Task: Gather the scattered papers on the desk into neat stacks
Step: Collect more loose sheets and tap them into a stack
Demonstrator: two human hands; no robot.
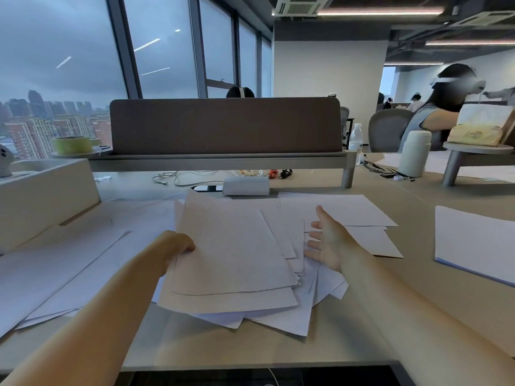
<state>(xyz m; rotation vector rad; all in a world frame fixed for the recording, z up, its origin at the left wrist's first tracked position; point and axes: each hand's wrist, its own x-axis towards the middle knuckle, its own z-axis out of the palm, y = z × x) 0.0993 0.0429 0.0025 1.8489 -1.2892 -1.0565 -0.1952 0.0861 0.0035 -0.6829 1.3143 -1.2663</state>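
- Fingers [187, 246] of the left hand [177, 243] curl round the left edge of the top sheets [231, 252] and pinch them; the right hand [327, 242] is spread wide, palm turned toward those sheets, holding nothing
- The pile [278, 310] lies on the desk [418, 218] in front of the screen [225, 126], on the person's side of it; loose sheets [348, 210] lie closer to the screen, and a squared stack [473, 240] sits well off to the screen's right
- To do this well, I'd bring the open palm flat against the right edges and press inward against the pinching hand, then tap the bundle on its short edge to square it
- Top sheets run long axis toward the screen, leaning slightly right at the far end, near edge sagging
- Lower sheets in the pile fan out, corners pointing away from the screen and rightward, so they need turning to match before they will sit flush
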